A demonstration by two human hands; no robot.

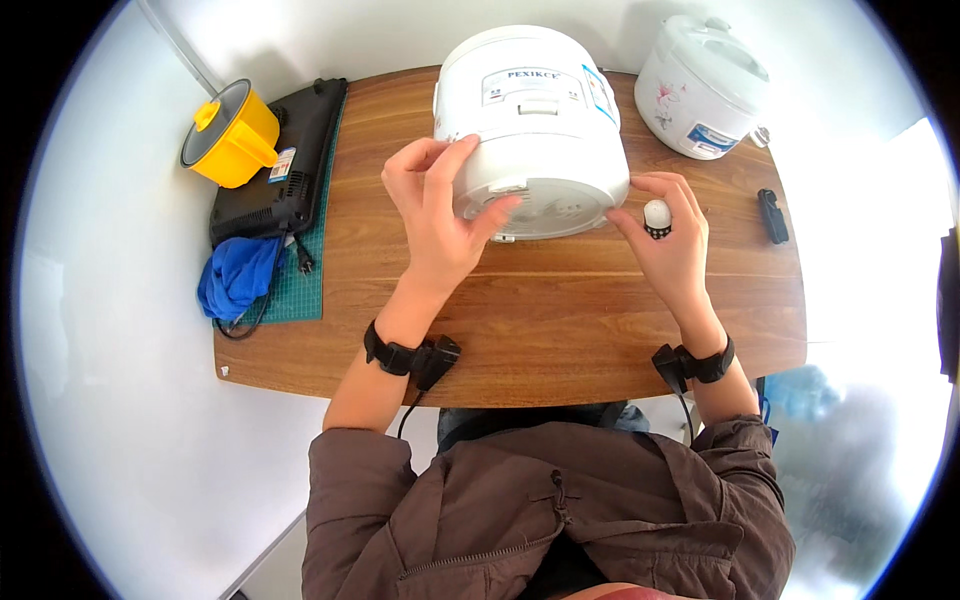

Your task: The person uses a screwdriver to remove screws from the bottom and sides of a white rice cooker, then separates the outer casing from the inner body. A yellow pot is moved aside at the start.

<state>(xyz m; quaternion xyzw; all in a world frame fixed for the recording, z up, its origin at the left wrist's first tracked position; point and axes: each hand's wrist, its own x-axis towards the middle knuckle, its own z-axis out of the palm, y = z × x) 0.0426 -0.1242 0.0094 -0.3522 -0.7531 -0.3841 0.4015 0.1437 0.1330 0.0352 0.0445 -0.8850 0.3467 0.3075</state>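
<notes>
1. Far to the left of your left hand, a yellow pot [236,148] with a dark lid and yellow knob stands on a flat black appliance [290,140].
2. Nearer you, also left of that hand, a bunched blue cloth [242,275] and a black power plug [305,262] lie by the green cutting mat [300,295].
3. Your left hand [437,205] is clamped on the near left end of the white rice cooker, fingers on its side and thumb across its base; a black wristband [394,356] circles the wrist.
4. Between your hands, the white rice cooker [535,145] is tipped back over the wooden table [450,320], its round base facing you and its front panel and latch upward.
5. Your right hand [668,225] pinches the base's right edge with thumb and forefinger, well apart from the left. A small white round-topped piece [657,213] shows within its curl; you cannot tell whether it is held.
6. Beyond your right hand, a flower-patterned rice cooker [700,85] stands upright.
7. Rightmost, a small black object [773,216] lies just past that hand.
</notes>
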